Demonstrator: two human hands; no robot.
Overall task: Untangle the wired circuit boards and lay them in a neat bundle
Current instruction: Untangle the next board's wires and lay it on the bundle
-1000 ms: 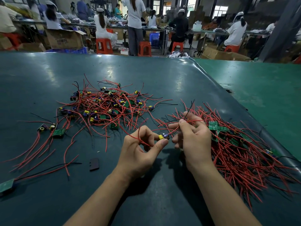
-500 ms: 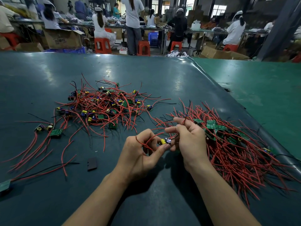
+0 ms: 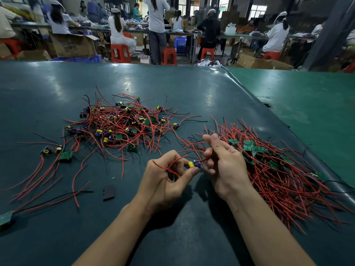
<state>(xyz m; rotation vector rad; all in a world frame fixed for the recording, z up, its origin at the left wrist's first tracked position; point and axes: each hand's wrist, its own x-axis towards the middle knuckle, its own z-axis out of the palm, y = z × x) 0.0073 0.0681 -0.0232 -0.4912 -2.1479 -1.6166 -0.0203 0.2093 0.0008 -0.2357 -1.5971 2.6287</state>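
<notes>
Above the dark worktop point(image 3: 192, 89), my left hand point(image 3: 165, 181) pinches a small board point(image 3: 194, 164) between thumb and forefinger, a red wire point(image 3: 172, 164) looping over its fingers. My right hand point(image 3: 224, 166) grips the board's other red lead, index finger raised. A tangled heap point(image 3: 123, 123) lies to the left; the combed bundle point(image 3: 278, 175) lies at right, beside my right hand.

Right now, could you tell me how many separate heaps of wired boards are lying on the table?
2. The tangled heap lies left of centre; the aligned bundle lies at the right, behind the right hand. A few loose boards sit apart at the left.
</notes>
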